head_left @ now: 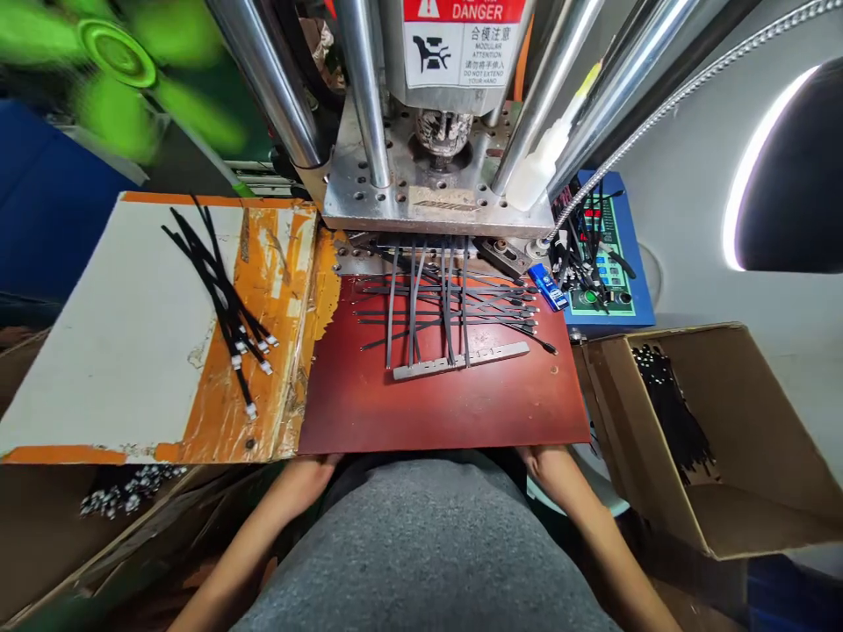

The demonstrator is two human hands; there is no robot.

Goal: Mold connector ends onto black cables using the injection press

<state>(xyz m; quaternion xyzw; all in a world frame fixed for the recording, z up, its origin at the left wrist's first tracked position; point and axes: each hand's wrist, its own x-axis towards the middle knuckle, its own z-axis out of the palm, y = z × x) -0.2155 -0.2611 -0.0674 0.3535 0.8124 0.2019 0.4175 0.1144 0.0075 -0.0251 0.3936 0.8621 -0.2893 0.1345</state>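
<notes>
My left hand (319, 471) is at the near edge of the red-brown work board (408, 421), its fingers hidden beneath. My right hand (541, 460) is at the same edge further right, its fingers also out of sight. On the board, several black cables (375, 316) lie crosswise in a loose layer. Others (465, 303) run from under the press plate (435, 211) towards me, their near ends at a grey slotted bar (461, 362). What either hand grips, if anything, does not show.
A bundle of black cables with white connectors (227, 307) lies on the taped white board (125, 351) at left. Cardboard boxes holding cables stand at right (777, 439) and lower left (39, 544). Behind are a blue control box (642, 294), a dropper bottle (536, 171) and a spinning green fan (118, 53).
</notes>
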